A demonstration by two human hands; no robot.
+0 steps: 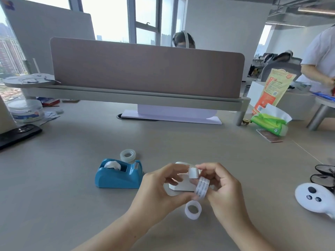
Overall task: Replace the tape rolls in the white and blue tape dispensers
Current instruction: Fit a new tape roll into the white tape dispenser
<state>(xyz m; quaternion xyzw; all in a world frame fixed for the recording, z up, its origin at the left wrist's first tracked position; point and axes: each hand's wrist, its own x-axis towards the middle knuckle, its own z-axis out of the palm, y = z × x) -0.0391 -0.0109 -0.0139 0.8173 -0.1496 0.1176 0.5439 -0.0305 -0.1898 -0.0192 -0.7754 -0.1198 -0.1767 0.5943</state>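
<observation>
A blue tape dispenser (118,175) stands on the desk with a crumpled white roll in its well. Just behind it lies a clear tape roll (128,155). The white tape dispenser (181,187) is mostly hidden behind my fingers. My left hand (161,187) and my right hand (223,189) meet above it. A small white hub (193,173) is pinched between both index fingertips. My right hand's fingers carry a tape roll (202,189) with a printed core, and my left thumb touches its lower edge. A white ring-shaped roll (193,209) lies on the desk below my hands.
A black phone (18,134) and a clear jar (25,111) sit at the left. At the right are a white controller (311,196), black glasses (324,174) and a green tissue pack (272,122). A divider panel (145,69) closes the back. A person stands at far right.
</observation>
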